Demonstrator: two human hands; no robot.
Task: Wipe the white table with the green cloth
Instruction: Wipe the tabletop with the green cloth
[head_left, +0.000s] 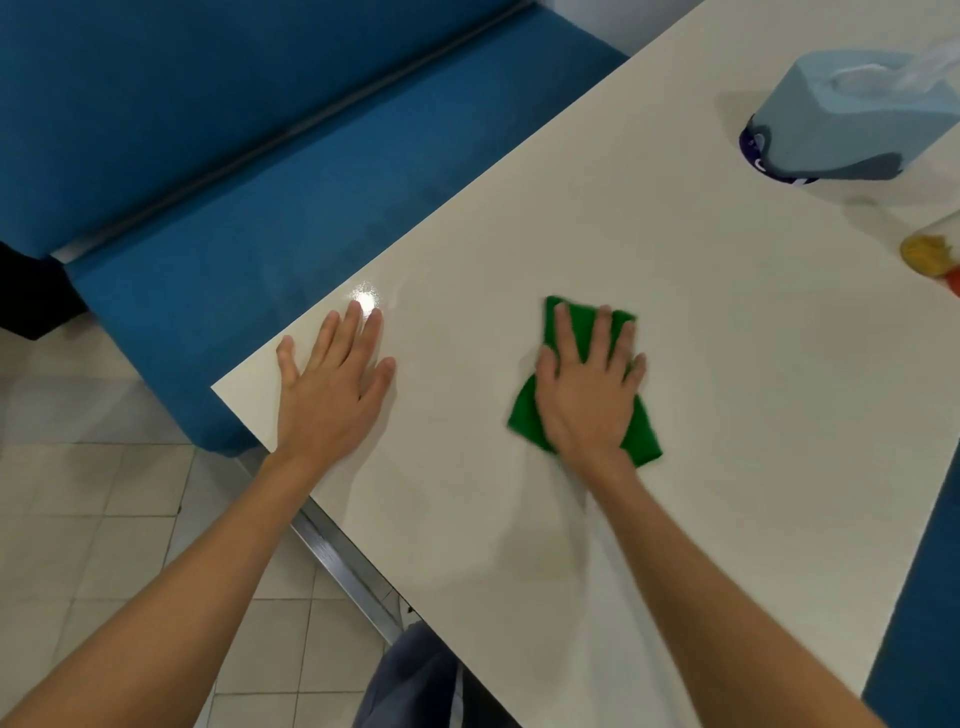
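Cloth location: We see the green cloth (525, 415) lying flat on the white desk (727, 374), pinned under the right grip (589, 400). Green shows beyond the fingertips and on both sides of the palm.
Right grip: It is spread wide, with fingers (564, 332) straight and splayed and the palm down on the cloth. It pinches nothing and curls round nothing; it only presses.
Left grip: The left grip (332, 395) lies flat and open on the bare desk near the left corner, well apart from the cloth and holding nothing. We read it as a brace.
Cloth feel: We judge it light, soft and limp, a thin fabric likely to bunch or fold over if pushed from one edge only.
Desk feel: The desk is glossy, with a bright glare spot by the left fingertips. We expect the cloth to slide easily, and to slip out from under too light a palm.
Where to hold: We would press over the middle of the cloth with fingers spread toward its far edge, so the whole patch travels together. No pinch is needed.
Watch for: The tissue box (852, 119) and a yellow thing (924, 254) at the right edge stand on the desk, well apart from the cloth. Wide strokes toward them call for care.
Unclear: The cloth's near corner is smeared, so we cannot tell its exact edge there.
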